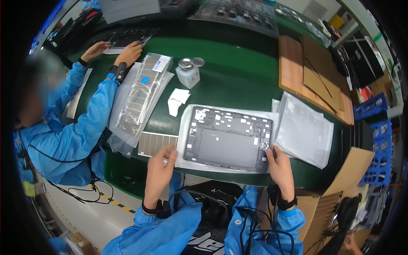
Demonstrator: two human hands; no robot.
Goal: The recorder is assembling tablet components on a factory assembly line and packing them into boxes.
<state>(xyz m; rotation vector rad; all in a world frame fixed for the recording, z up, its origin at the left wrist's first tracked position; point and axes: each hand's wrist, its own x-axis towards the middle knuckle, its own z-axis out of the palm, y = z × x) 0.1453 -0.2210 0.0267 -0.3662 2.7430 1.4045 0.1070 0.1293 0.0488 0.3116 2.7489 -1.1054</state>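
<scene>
Right hand: grip closed on a thin dark tool at the grey back cover; left hand pinches something small. Part placement is judged underway; accurate alignment is required.

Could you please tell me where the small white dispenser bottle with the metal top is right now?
In the head view, the dispenser bottle stands on the green table, up and left of the dark tablet housing, just above the folded white wipes.

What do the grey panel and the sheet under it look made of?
Grey panel: likely moulded plastic, matte, with ribs and cutouts. Sheet under it: thin white foam or plastic wrap, slightly translucent; hard to tell which.
</scene>
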